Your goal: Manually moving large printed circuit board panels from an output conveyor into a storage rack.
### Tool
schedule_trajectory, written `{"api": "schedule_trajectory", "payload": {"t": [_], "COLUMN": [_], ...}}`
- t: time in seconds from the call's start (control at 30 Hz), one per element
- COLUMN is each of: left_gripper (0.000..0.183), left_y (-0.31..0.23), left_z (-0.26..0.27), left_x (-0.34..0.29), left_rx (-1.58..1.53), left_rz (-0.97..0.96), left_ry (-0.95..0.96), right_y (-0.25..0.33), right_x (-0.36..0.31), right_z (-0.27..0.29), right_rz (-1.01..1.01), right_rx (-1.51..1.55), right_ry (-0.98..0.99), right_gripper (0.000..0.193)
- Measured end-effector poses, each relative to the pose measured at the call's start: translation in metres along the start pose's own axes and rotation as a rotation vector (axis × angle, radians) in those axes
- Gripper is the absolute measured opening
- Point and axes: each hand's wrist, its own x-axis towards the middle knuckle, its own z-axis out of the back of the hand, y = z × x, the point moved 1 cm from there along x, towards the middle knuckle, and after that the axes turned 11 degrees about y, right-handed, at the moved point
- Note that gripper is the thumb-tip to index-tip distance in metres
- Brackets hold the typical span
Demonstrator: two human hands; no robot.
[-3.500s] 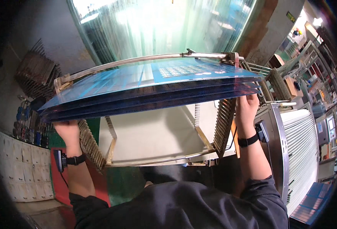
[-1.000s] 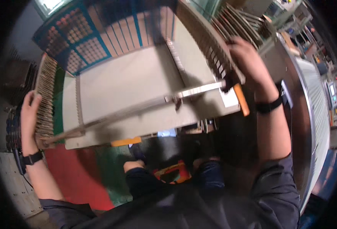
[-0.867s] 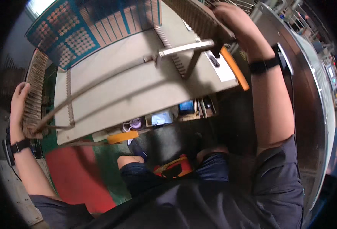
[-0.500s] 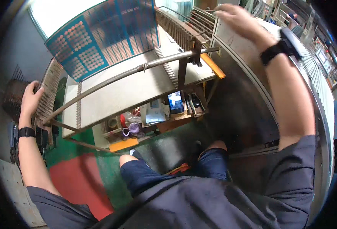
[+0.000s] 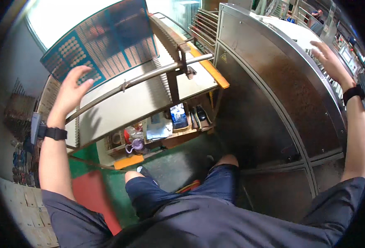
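Note:
A large blue-green circuit board panel [image 5: 126, 31] with copper-coloured patterns stands upright and tilted in a comb-like slotted rack on the white tabletop [image 5: 112, 109]. My left hand [image 5: 70, 93] is raised beside the panel's lower left corner, thumb and fingers apart and empty. It overlaps the panel in view; whether it touches, I cannot tell. My right hand [image 5: 333, 64] reaches out far right, fingers spread with nothing in them, above the rollers [image 5: 317, 66] along the far side of the metal machine [image 5: 282, 53]. A steel tube [image 5: 145, 78] runs across the rack's front.
Below the tabletop, a shelf holds a phone [image 5: 178, 115] with a lit screen, a purple cup [image 5: 137, 144] and plastic bags. An orange-yellow strip [image 5: 215, 74] edges the table's right side. Another slatted rack [image 5: 204, 25] stands behind. A distant person [image 5: 317, 15] shows at upper right.
My left hand has left the slotted rack side at far left and moved right, toward the panel. My right hand has swung right, out over the machine. The view has shifted right.

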Motion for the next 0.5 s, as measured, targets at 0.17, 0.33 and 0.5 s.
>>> {"api": "schedule_trajectory", "payload": {"t": [0.17,0.33,0.5], "left_gripper": [0.045,0.045,0.041], "left_y": [-0.026,-0.015,-0.002], "left_z": [-0.017,-0.021,-0.032], "left_x": [0.005,0.009,0.010], "left_rx": [-0.263,-0.328,-0.269], "left_rz": [0.219,0.135,0.069], "left_ry": [0.335,0.330,0.317], "right_y": [0.035,0.032,0.043], "right_x": [0.018,0.011,0.015], "right_z": [-0.007,-0.001,0.006], "right_rz": [0.118,0.114,0.058], "right_rx": [0.026,-0.050,-0.201], "right_ry": [0.110,0.101,0.071], "right_gripper": [0.043,0.043,0.033]}}
